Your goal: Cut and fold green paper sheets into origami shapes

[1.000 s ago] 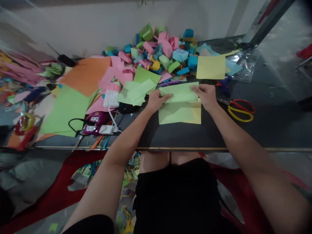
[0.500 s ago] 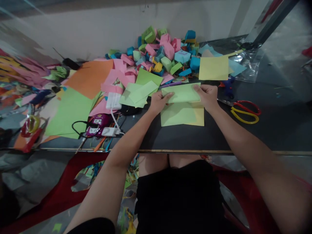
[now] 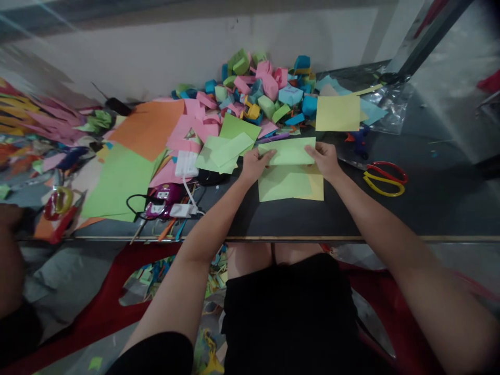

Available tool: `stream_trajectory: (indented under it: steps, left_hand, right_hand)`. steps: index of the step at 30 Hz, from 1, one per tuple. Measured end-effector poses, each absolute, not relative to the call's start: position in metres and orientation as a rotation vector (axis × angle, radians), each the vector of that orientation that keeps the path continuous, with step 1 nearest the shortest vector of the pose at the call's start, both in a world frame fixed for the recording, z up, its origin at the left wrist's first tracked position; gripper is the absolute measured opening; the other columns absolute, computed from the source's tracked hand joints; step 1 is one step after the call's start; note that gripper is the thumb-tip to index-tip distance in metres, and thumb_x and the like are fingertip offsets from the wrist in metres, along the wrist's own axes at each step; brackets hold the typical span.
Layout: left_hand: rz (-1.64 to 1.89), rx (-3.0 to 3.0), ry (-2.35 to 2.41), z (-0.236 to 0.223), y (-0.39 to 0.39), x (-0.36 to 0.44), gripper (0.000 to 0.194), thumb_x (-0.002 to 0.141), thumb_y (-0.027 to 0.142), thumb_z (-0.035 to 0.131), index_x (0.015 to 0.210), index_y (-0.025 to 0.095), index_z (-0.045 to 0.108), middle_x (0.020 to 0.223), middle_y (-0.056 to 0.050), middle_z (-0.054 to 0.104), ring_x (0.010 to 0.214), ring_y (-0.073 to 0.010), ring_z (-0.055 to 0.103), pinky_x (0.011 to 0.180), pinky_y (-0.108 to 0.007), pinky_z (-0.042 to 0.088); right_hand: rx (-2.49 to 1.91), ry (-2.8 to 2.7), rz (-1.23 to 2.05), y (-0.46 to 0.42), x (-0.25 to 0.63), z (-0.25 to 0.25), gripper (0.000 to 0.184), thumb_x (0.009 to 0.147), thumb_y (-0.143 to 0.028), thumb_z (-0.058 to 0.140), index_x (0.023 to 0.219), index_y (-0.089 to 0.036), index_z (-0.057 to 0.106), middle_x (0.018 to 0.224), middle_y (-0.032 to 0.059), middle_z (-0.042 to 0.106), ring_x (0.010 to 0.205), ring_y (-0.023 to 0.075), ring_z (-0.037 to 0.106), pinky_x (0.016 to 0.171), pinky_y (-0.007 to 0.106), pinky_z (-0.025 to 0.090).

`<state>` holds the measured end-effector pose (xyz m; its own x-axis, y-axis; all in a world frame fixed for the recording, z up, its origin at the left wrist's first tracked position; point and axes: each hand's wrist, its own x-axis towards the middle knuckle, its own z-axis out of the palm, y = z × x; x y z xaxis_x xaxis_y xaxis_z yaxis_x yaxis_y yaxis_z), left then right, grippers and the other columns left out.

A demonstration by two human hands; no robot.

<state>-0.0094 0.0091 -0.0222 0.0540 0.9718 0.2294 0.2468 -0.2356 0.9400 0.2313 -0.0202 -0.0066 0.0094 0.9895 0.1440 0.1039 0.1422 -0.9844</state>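
Observation:
A light green sheet of paper (image 3: 291, 182) lies on the dark table (image 3: 312, 216) in front of me, its far edge folded back toward me. My left hand (image 3: 253, 162) pinches the left end of that folded flap (image 3: 291, 151). My right hand (image 3: 325, 159) pinches the right end of the same flap. A yellow sheet (image 3: 317, 186) shows under the green one along its right side.
A heap of small folded paper boxes (image 3: 260, 86) in several colours sits at the back by the wall. Loose coloured sheets (image 3: 133, 151) cover the left. Red-and-yellow scissors (image 3: 385, 178) lie right; a yellow sheet (image 3: 338, 113), a white charger with cable (image 3: 185, 166) and a purple device (image 3: 160, 200) nearby.
Both hands stay pinched on the folded flap. The view has shifted slightly; the paper and hands hold almost the same pose.

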Motion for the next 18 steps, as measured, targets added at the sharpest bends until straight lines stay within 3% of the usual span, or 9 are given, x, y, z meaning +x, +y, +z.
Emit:
stream_trajectory:
  steps: [6,14,18]
  left_hand:
    - [1.212,1.577,1.242,-0.0212,0.0085,-0.0096,0.038,0.082,0.044,0.078,0.063,0.019,0.057,0.056,0.004,0.057,0.048,-0.0080,0.054,0.046,-0.020,0.045]
    - [1.193,1.489,1.260,-0.0161,0.0048,-0.0084,0.043,0.078,0.057,0.080,0.068,0.019,0.062,0.057,0.003,0.060,0.047,-0.0093,0.055,0.045,-0.022,0.045]
    - [1.182,1.509,1.269,-0.0152,0.0043,-0.0090,0.045,0.079,0.060,0.079,0.067,0.020,0.062,0.051,0.004,0.056,0.043,-0.0091,0.050,0.042,-0.022,0.039]
  right_hand:
    - [-1.184,-1.244,1.096,-0.0265,0.2263,-0.0018,0.063,0.050,-0.078,0.088,0.063,-0.020,0.067,0.063,0.0006,0.063,0.056,0.0155,0.061,0.054,0.034,0.063]
    - [-1.258,-1.240,1.079,-0.0297,0.2243,0.0012,0.062,0.047,-0.076,0.090,0.057,-0.021,0.064,0.056,-0.0018,0.055,0.052,0.0137,0.055,0.056,0.038,0.067]
    - [-1.270,-1.253,1.036,-0.0284,0.2241,-0.0003,0.066,0.045,-0.080,0.088,0.053,-0.021,0.058,0.053,-0.0034,0.047,0.051,0.0133,0.051,0.057,0.041,0.067]
